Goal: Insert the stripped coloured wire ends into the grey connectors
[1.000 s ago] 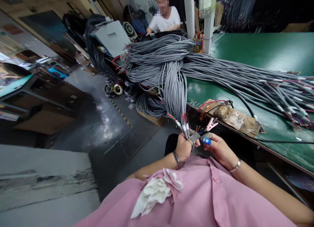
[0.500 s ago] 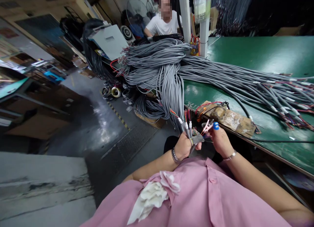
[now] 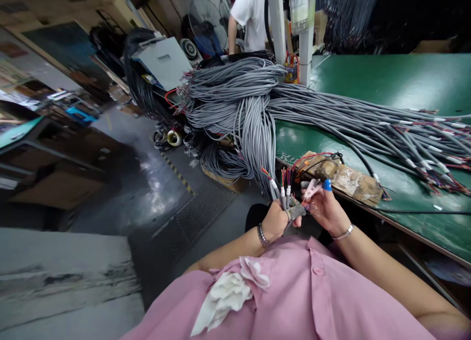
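Note:
My left hand is closed around several grey cables in front of my lap. Their ends stand upward, with white sleeves and fanned thin coloured wires. A grey wrap covers one finger of that hand. Close beside it, my right hand pinches a small pale pink tool, slightly blurred, whose exact kind I cannot make out. A blue cover sits on the right thumb. Fine loose wires show between the two hands, partly hidden by the fingers.
Bundled grey cables drape over the corner of the green table, with more cable ends spread to the right. A brown taped block lies at the table's near edge. A person in white stands behind a white post.
My right hand has turned its fingers more open to view and shifted slightly right, with the pink tool tilting. The left hand barely moved. The person behind has risen and turned.

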